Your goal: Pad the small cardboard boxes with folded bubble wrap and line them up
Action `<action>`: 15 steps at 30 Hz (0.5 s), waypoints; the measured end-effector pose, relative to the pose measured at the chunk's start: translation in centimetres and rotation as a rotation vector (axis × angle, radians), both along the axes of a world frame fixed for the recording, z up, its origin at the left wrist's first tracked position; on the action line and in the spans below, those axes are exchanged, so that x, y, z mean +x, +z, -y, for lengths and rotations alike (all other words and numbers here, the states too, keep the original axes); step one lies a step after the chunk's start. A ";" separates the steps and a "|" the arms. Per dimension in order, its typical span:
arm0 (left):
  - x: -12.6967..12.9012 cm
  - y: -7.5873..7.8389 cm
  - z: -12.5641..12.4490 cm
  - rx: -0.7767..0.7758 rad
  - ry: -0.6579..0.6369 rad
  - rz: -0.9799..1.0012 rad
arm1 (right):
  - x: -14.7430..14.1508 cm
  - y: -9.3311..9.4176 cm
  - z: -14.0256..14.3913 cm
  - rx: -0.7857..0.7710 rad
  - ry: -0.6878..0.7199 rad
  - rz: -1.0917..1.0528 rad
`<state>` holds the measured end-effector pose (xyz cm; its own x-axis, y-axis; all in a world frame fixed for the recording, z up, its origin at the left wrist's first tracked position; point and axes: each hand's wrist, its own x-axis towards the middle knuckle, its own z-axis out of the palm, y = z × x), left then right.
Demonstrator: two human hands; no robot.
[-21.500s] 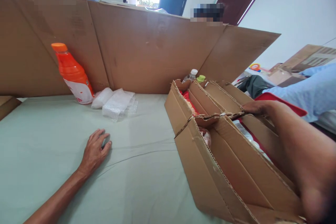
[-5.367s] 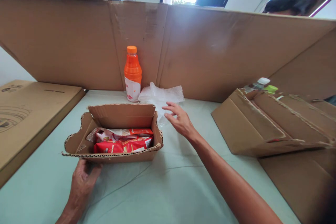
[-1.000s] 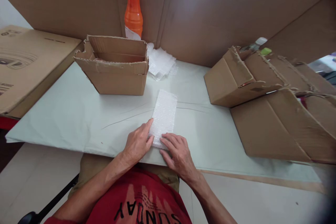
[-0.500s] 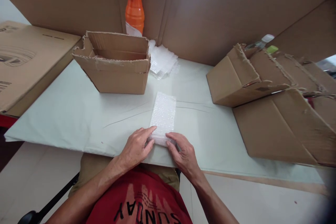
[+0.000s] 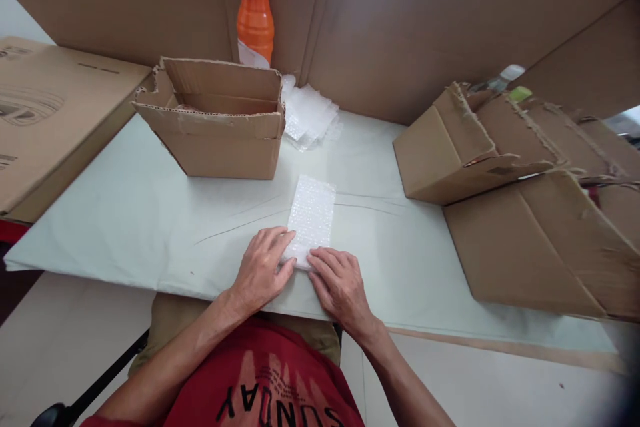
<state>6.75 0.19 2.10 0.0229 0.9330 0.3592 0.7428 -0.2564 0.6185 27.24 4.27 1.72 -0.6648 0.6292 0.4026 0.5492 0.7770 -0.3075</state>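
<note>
From the head camera, the person sits at the near edge of the pale green bench [image 5: 150,227]. A white folded strip of bubble wrap [image 5: 311,217] lies flat on the bench near that edge, running away from the person. The left hand [image 5: 261,271] rests palm down with fingers loosely spread, fingertips pressing the strip's near left corner; nothing is gripped. The right hand [image 5: 340,283] lies flat beside it, fingers extended onto the strip's near end, also pinching nothing.

Toward the far edge stands a small open brown cardboard box [image 5: 215,123]; its contents cannot be made out from here. Behind it an orange plastic bottle [image 5: 255,10] stands against a tall cardboard wall [image 5: 425,20], with a loose heap of bubble wrap [image 5: 310,117] just beside the box. Torn brown cartons [image 5: 525,193] lie along the right edge.

By my judgement, the strip is laid out and smoothed but wraps nothing yet, and the bottle stands unwrapped.
</note>
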 end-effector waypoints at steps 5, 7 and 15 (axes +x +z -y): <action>-0.8 0.4 1.3 -0.023 -0.130 0.067 | 0.2 0.7 -0.6 -0.185 0.018 -0.132; -1.0 0.4 1.5 -0.067 -0.123 0.104 | 0.3 0.9 -0.6 -0.317 0.003 -0.153; -0.5 -0.1 -0.1 -0.124 0.007 0.014 | 0.9 1.1 0.1 -0.056 -0.092 -0.152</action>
